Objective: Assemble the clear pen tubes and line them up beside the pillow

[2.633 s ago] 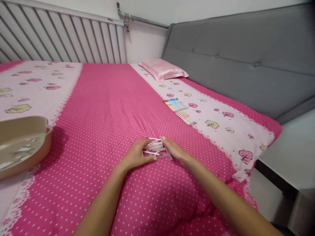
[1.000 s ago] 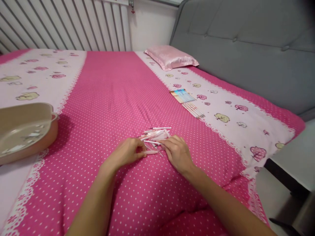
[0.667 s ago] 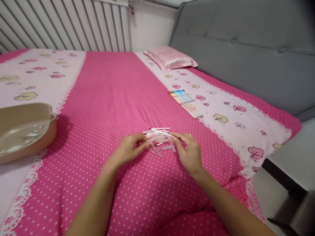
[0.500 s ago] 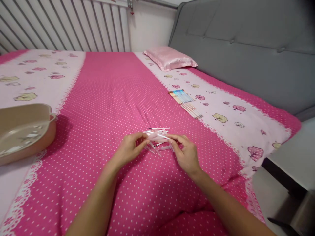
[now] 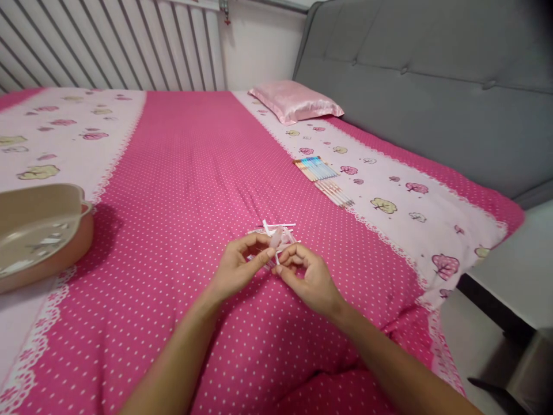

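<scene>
At the left edge of the bed a shallow beige plastic basin [image 5: 41,233] sits half out of view, with a broad stretch of bare pink polka-dot bedspread [image 5: 181,173] between it and the hands. Mid-bed, the left hand [image 5: 238,266] and right hand [image 5: 307,278] meet fingertip to fingertip, both pinched narrow on a small clear pen part from the loose pile of thin white-and-clear pen tubes [image 5: 276,233] just beyond them. Further right, a neat row of pastel-capped pens [image 5: 322,180] lies on the pale tree-print border, well apart, near the grey padded headboard [image 5: 432,86].
</scene>
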Demonstrator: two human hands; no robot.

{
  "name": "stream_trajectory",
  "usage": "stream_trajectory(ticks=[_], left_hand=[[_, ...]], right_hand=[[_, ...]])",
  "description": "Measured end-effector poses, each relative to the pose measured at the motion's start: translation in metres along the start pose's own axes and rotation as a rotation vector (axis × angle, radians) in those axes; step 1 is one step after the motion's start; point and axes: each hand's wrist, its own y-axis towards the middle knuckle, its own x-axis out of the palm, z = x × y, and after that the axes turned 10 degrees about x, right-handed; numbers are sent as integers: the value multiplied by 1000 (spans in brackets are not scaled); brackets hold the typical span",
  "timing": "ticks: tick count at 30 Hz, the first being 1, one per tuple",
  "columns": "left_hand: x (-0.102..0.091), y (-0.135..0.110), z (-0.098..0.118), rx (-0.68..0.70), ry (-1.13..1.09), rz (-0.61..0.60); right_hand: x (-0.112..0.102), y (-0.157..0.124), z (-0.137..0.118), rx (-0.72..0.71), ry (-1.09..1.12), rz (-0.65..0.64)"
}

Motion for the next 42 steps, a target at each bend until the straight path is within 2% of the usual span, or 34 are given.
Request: stream_trajectory(ticks=[6,10,13,17,24,32,42], left_hand=[[8,-1,-1,-27,-95,2],[7,0,-1,-32,-108,5],[5,1,-2,-22,-57,58],[2,2,-5,-23,196,102],[2,1,-12,38,582,-28],[1,0,-15,130,696,-84],[4,-1,-14,152,648,-142]], right_hand=[[1,2,2,84,236,-82],[-3,4,1,147,290,-98],[-8,4,-4,181,296,-32],[-17,4,-11,150,328,152],[-30,7,-12,9,248,384],[-33,7,-11,-78,147,442],[-30,3,-14,-134,82,470]])
